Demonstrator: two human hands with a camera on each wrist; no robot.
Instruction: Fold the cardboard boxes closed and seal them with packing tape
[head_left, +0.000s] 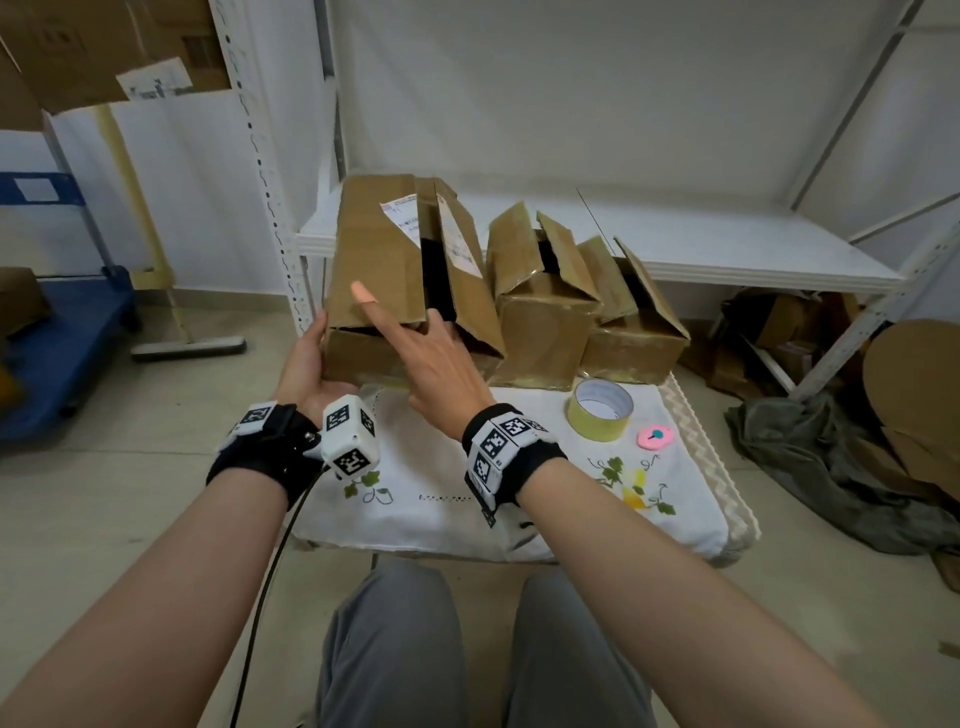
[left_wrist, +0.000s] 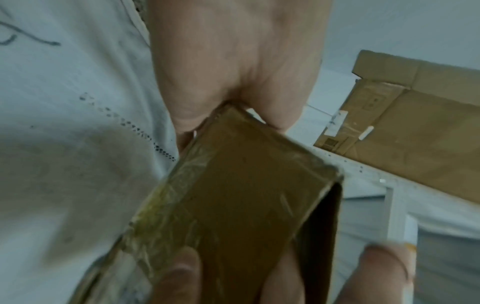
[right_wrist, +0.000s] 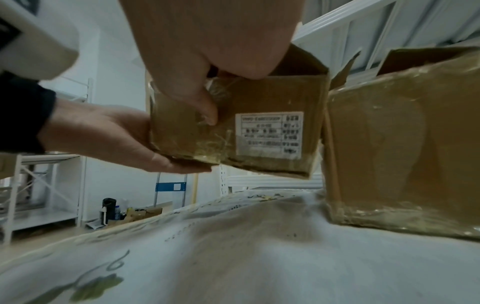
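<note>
Three open-topped cardboard boxes stand in a row on a cloth-covered table (head_left: 441, 499). The large left box (head_left: 379, 260) is lifted and tilted off the cloth, flaps half up. My left hand (head_left: 314, 361) cups its lower left corner, fingers wrapped round the side (left_wrist: 246, 205). My right hand (head_left: 421, 338) grips the front top edge: the thumb (right_wrist: 205, 111) presses the taped front face, the index finger lies straight over the left flap, and the other fingers hook inside. A middle box (head_left: 540, 322) and a right box (head_left: 634, 338) sit with flaps up. A yellowish tape roll (head_left: 600, 410) lies in front of them.
A small pink cutter-like object (head_left: 655, 437) lies right of the tape. A white metal shelf (head_left: 727, 244) stands directly behind the boxes. Cardboard and a dark cloth pile (head_left: 831, 457) lie on the floor at right, a blue cart (head_left: 67, 353) at left.
</note>
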